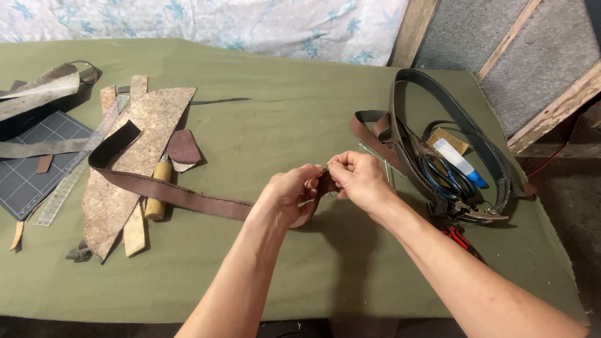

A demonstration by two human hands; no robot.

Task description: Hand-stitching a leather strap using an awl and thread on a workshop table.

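- Olive-green cloth covers the table (269, 125); its near edge runs along the bottom of the view, the right edge drops off by the wooden wall boards.
- Far left: 1 dark cutting mat (28, 166) w/ 1 clear ruler (69, 178) laid slanting over its right side.
- Next: pile of leather scraps, approx 5–6 pcs, the biggest a long speckled tan offcut (141, 144); 1 small reddish-brown patch (183, 148) at its right edge; 1 tool w/ yellow wooden handle (158, 191) lying across the pile.
- 1 brown leather strap (181, 194) loops up out of the pile, then runs right along the table into the hands.
- Centre: open cloth all round the hands, esp. ahead and toward the near edge.
- Left hand (285, 197): grip closed on the strap's end, fingers curled round it.
- Right hand (360, 178): grip pinched shut, thumb + forefinger on a small metal bit at the strap end; what kind, too small to tell. Both hands touching.
- Right: 1 dark coiled belt (451, 112) standing on edge, well apart from the hands; inside the coil, 1 pair of dark-handled scissors (447, 178) and 1 white tube w/ blue cap (460, 163).
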